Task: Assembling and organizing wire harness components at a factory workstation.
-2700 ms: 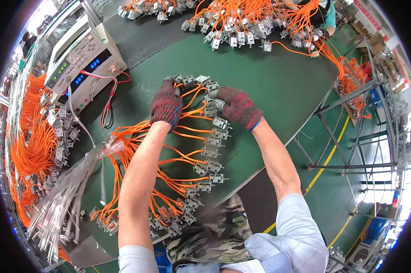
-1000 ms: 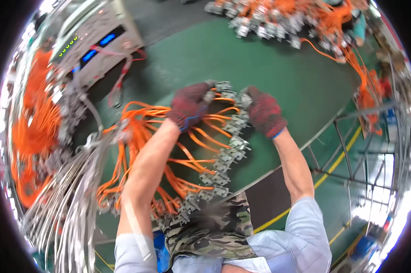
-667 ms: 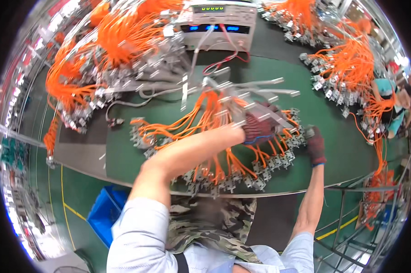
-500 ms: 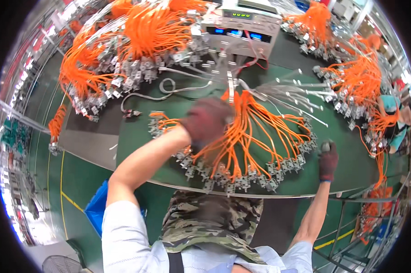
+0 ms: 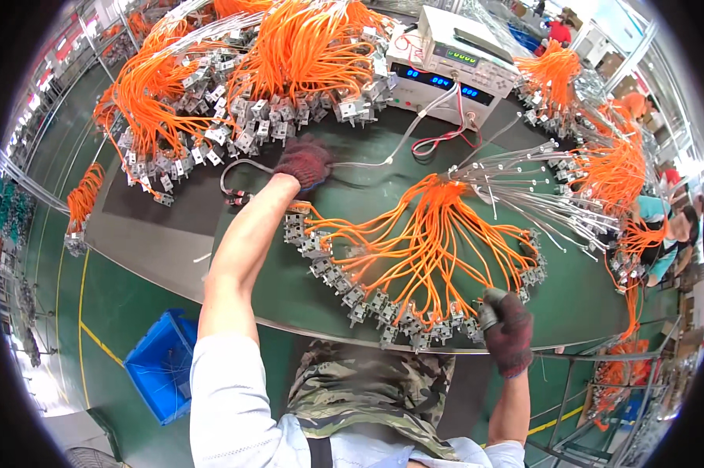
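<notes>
My left hand [image 5: 304, 162], in a dark red knit glove, is closed round a grey cable [image 5: 360, 164] above the far left of the green mat. From the hand the cable curls to a small plug end [image 5: 239, 199]. My right hand [image 5: 512, 331], gloved too, grips a short grey, roughly cylindrical piece [image 5: 488, 316] near the front edge. Just left of it, a fan of orange cables [image 5: 434, 249] lies spread out, with metal connectors [image 5: 354, 299] in an arc towards me. White-tipped wire ends [image 5: 535, 187] point away to the right.
Stacked bench instruments [image 5: 453, 70] with lit displays stand at the back. Large piles of orange cables [image 5: 305, 66] lie at the back left, others [image 5: 609, 171] on the right. A blue bin [image 5: 161, 366] sits on the floor at left. Another person [image 5: 664, 234] is at the right.
My left hand has moved off the orange bundle, left and away, onto the grey cable. My right hand has come left and nearer with the grey piece, beside the connectors. The view has shifted.
</notes>
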Motion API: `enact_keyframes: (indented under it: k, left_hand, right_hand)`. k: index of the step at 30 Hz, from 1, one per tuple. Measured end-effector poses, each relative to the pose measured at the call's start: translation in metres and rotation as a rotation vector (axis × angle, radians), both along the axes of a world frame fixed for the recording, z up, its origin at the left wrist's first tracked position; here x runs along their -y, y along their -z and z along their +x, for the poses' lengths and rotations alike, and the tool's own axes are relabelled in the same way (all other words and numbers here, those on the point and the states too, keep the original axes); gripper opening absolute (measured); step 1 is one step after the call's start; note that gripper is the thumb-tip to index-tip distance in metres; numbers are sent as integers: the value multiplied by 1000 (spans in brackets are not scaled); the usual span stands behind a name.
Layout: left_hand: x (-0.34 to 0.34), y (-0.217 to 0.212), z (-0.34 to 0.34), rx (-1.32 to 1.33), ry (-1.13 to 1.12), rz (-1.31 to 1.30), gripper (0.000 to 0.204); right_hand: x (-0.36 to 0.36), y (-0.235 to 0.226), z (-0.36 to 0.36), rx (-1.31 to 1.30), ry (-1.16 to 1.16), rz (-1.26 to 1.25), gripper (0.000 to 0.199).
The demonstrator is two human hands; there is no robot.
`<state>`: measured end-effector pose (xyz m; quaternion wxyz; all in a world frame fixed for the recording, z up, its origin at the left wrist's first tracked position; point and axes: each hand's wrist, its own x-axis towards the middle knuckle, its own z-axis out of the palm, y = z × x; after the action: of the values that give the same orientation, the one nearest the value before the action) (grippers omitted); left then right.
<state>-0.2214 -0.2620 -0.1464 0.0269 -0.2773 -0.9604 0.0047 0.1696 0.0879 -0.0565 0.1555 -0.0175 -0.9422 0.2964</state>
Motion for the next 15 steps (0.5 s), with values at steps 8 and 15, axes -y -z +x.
enact_keyframes:
  k: [8, 15]
  left_hand:
    - [63, -132, 60, 259, 73, 477, 29]
    - [92, -233, 162, 884, -38, 870, 41]
  right_hand:
    - [64, -24, -18, 73, -242, -183, 33]
    - [160, -19, -74, 152, -543, -419, 66]
